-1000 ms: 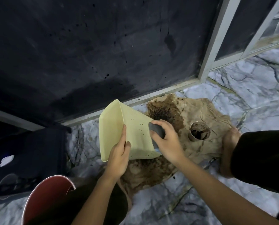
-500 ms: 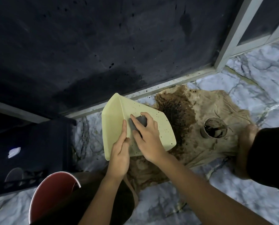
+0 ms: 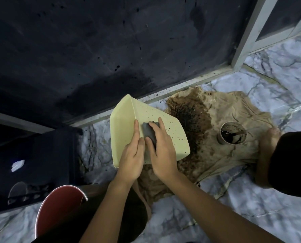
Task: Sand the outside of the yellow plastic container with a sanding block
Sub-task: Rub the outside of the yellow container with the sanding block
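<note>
The yellow container (image 3: 165, 127) is held tilted above the stained brown cloth (image 3: 225, 155) on the marble floor (image 3: 251, 204), near the cloth's left edge. The left hand (image 3: 131, 155) grips its corner edge. The right hand (image 3: 161, 153) curls around a grey sanding block (image 3: 148, 131), pressing it on the speckled outer wall. No writing is readable.

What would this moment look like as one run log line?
step: sanding outside | left hand: holds yellow container | right hand: presses sanding block on speckled side
</note>
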